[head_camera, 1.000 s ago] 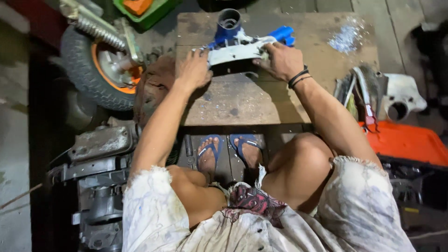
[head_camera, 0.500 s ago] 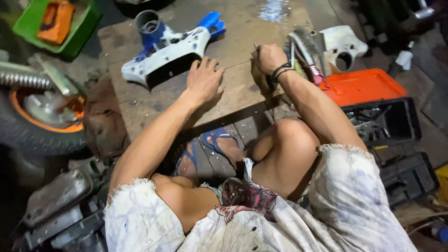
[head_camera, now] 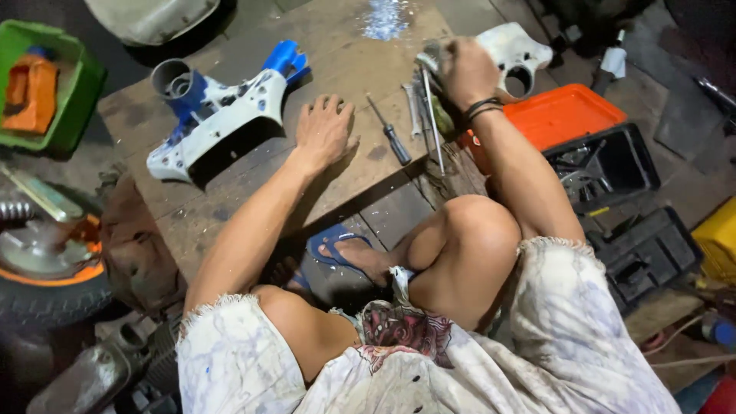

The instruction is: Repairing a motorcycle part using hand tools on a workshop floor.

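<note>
Wooden desk (head_camera: pixel 230 207): left hand (head_camera: pixel 326 132) flat, fingers spread; right hand (head_camera: pixel 464 70) gripping tools (head_camera: pixel 429 115) at its edge; they could slide off.

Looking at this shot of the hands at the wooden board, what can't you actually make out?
Head view only:
- What the right hand grips: its fingers cover it, and motion blurs it.
- The tools beneath that hand: bunched, partly hidden by the wrist.
- Contents of the black case: dark and small.
- The wheel: cut by the left edge.
- The board under the left hand: covered by the palm.
- The screwdriver tip: too small.
</note>
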